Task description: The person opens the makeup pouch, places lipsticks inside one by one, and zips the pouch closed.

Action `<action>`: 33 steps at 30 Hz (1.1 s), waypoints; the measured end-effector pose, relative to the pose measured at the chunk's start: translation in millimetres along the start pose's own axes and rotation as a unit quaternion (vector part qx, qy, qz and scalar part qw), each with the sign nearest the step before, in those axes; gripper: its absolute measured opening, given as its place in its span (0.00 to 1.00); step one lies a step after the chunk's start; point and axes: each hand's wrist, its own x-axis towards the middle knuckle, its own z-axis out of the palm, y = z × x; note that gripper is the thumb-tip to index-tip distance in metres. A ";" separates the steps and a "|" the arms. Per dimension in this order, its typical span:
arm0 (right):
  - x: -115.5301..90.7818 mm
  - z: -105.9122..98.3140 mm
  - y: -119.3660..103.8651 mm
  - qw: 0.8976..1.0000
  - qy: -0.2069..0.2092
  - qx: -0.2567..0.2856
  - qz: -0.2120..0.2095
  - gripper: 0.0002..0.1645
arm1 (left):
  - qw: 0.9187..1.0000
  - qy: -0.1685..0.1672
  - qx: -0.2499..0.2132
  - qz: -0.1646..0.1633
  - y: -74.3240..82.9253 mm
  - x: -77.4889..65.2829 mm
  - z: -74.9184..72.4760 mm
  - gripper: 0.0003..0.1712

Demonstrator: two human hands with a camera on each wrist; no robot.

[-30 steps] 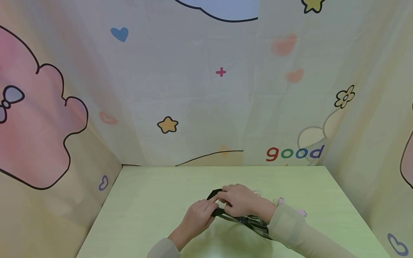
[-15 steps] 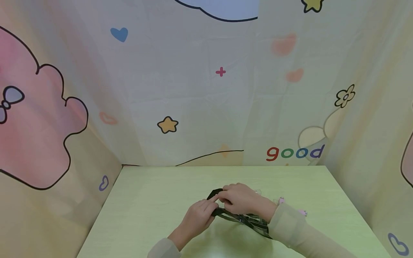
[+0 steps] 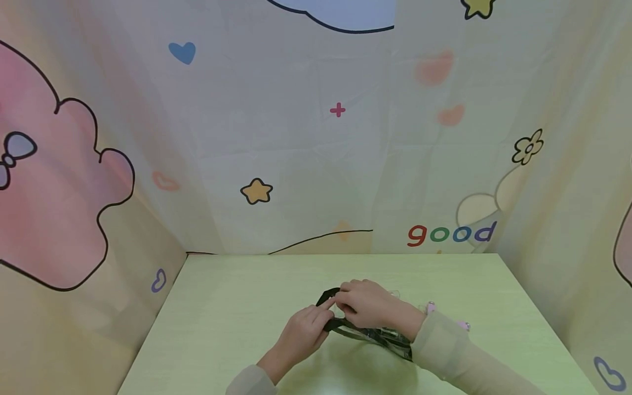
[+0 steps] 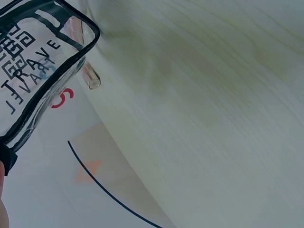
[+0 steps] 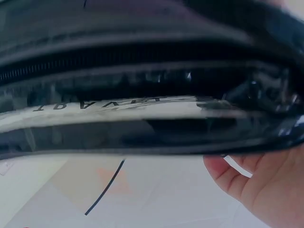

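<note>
Basically, my L grip (image 3: 307,328) pinches the black-edged end of the clear pouch (image 4: 34,71); my R grip (image 3: 367,304) has fingers curled at that same end, apparently pinching it (fingertips mostly hidden, so can't tell the exact spot). Pouch's long axis runs rightward from L grip, passing under R wrist, so R grip is nearer its main body. Small pink pcs (image 3: 431,307) lie on the worktop (image 3: 237,307), right of R grip.
</note>
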 end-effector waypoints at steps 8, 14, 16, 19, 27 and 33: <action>0.6 -1.2 -2.0 1.000 0.024 0.000 -0.008 0.04 | 1.000 -0.009 0.000 -0.015 -3.4 -4.6 1.8 0.10; 0.7 -2.2 -3.1 0.998 0.055 -0.021 -0.022 0.05 | 1.000 -0.014 0.000 -0.023 -5.6 -7.6 0.5 0.06; 0.4 -2.4 -3.4 0.998 0.057 -0.024 -0.022 0.06 | 1.000 -0.016 0.001 -0.025 -6.0 -8.5 0.0 0.07; -0.4 -2.0 -3.6 0.998 0.055 -0.024 -0.020 0.07 | 0.999 -0.020 0.001 -0.030 -6.6 -10.1 -0.4 0.06; -3.2 3.6 -1.6 0.995 0.086 -0.035 -0.028 0.05 | 0.999 -0.029 -0.007 -0.039 -7.2 -14.4 0.2 0.08; -4.2 8.1 1.0 0.988 0.133 -0.046 -0.056 0.07 | 0.997 -0.046 -0.007 -0.056 -5.0 -15.6 -0.9 0.11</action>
